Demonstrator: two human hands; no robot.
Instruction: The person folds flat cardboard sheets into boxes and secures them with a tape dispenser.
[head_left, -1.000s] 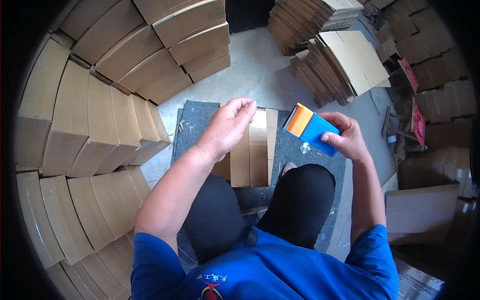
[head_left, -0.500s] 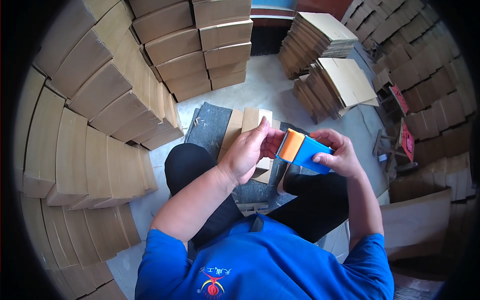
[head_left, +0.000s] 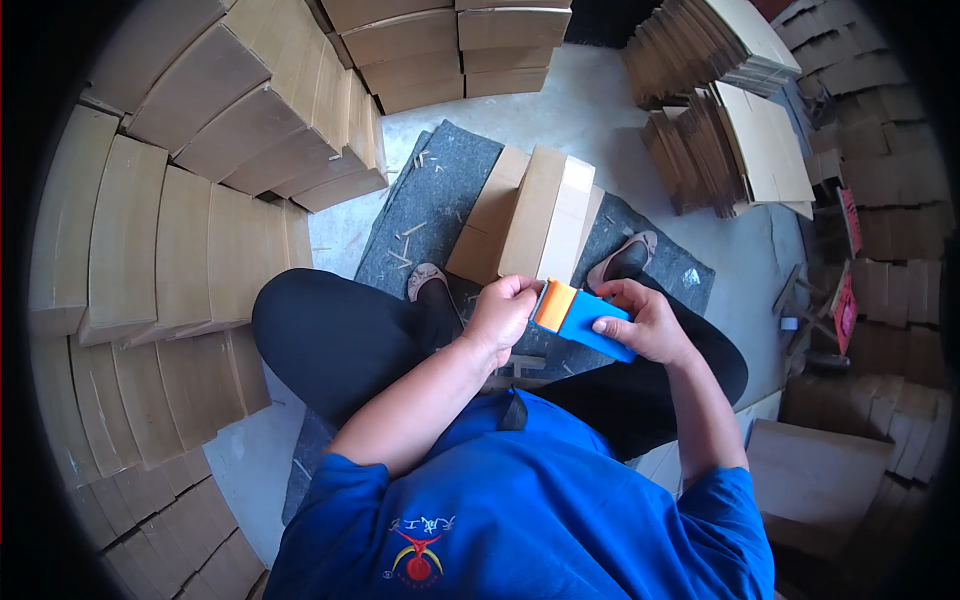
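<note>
A blue tape dispenser with an orange front flap lies across the space above my lap. My right hand grips its blue body, thumb on top. At the dispenser's orange end, my left hand has thumb and fingers pinched together; whatever lies between them is too small to make out. Just beyond my hands a closed cardboard box rests between my feet, with a pale strip and label-like patch on its right side. Part of its near end is hidden behind my hands.
Under the box lies a dark grey mat with scattered scraps. Stacked cartons wall the left side and back. Flattened cardboard piles stand at the back right, and a small stool with a red seat is at the right.
My left hand has closed from loosely spread fingers to a pinch at the dispenser's front. The dispenser has shifted slightly left in view. The head view has tilted down, showing more of box and mat.
</note>
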